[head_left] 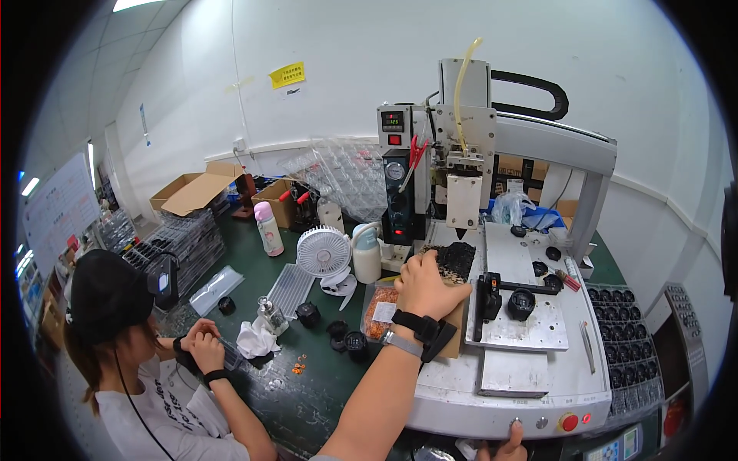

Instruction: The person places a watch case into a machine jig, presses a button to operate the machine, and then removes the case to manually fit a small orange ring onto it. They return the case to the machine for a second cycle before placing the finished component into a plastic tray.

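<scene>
My left hand [432, 286] reaches over the left side of a white bench-top machine [507, 411], a band and a dark device at its wrist. Its fingers are apart and bent down beside a black, crusted lump [459, 260] lying on brown cardboard [452, 338]; the fingertips are partly hidden. At the lower edge, my right hand [503, 449] has its thumb raised against a round button [516, 422] on the machine's front, its other fingers mostly out of sight. On the metal fixture plate sits a black round part [521, 304]. Above the lump hangs the machine's pointed head [463, 207].
A co-worker in a black cap [111, 296] sits at left, hands together. A white fan [323, 253], a bottle [268, 229], orange rings [299, 365] and black parts [355, 346] stand on the green table. Tweezers [587, 347], a red stop knob [568, 422] and a parts tray [624, 346] are right.
</scene>
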Demonstrator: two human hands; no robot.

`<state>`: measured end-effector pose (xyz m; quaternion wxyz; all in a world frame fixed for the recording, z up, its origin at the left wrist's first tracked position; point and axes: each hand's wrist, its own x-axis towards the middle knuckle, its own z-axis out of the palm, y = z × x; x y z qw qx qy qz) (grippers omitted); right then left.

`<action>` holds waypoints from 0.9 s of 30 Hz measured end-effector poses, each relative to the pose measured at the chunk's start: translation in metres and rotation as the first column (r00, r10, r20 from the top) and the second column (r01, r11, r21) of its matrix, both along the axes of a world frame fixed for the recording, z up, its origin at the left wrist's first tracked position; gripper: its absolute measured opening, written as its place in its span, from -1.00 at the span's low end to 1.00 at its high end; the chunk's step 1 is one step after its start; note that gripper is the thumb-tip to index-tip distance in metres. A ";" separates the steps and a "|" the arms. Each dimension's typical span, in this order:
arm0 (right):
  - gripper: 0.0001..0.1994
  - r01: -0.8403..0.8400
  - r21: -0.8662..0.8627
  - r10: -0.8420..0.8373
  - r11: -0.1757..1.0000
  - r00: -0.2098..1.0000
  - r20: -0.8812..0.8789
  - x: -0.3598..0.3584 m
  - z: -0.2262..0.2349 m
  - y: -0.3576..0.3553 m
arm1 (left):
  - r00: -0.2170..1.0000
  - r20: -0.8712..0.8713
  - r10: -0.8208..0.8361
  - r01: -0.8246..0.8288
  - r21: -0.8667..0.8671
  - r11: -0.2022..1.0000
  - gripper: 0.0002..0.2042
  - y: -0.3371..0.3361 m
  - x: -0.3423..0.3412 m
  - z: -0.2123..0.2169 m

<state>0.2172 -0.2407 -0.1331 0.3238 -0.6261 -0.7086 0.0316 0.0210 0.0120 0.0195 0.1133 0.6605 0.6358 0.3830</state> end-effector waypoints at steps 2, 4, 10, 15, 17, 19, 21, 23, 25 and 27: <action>-0.19 -0.004 0.005 0.004 1.000 1.000 0.000 0.000 0.001 0.000 | 1.000 -0.001 -0.001 0.001 0.002 1.000 -0.19 0.001 0.000 0.000; -0.19 0.013 -0.074 -0.014 0.997 1.000 -0.012 0.001 0.003 -0.001 | 1.000 -0.011 0.001 -0.001 -0.001 1.000 -0.19 0.000 0.001 0.000; -0.17 0.004 -0.033 -0.005 0.999 1.000 -0.009 0.001 -0.002 -0.003 | 1.000 0.001 -0.001 0.001 -0.025 1.000 -0.19 -0.005 0.000 0.004; -0.17 -0.002 -0.058 0.004 0.998 0.999 0.035 0.001 0.001 -0.002 | 1.000 0.007 0.010 -0.010 -0.020 1.000 -0.18 -0.002 -0.003 0.002; -0.16 0.016 -0.095 -0.014 0.995 1.000 0.020 0.001 -0.001 -0.002 | 1.000 0.009 0.016 -0.016 -0.008 1.000 -0.19 0.001 0.000 0.001; -0.15 0.010 -0.077 -0.009 0.997 1.000 0.010 0.003 -0.002 -0.003 | 1.000 0.005 0.021 -0.021 -0.015 1.000 -0.19 0.000 -0.001 0.002; -0.15 -0.014 -0.046 0.015 0.999 0.999 0.035 0.001 0.001 -0.002 | 0.999 0.015 0.030 -0.030 0.010 1.000 -0.19 0.000 -0.004 0.001; -0.16 -0.015 -0.021 0.016 1.000 0.998 0.059 0.004 0.009 -0.003 | 1.000 0.016 0.023 -0.023 0.003 1.000 -0.18 0.002 -0.003 0.001; -0.25 -0.093 -0.054 0.101 0.994 0.980 0.169 0.012 0.025 -0.008 | 0.999 0.033 0.030 -0.030 0.013 0.999 -0.18 0.002 -0.002 0.000; -0.62 -0.178 0.043 0.179 0.983 0.984 -0.014 0.025 0.067 -0.016 | 1.000 0.029 0.012 -0.011 -0.006 1.000 -0.18 0.002 0.000 0.002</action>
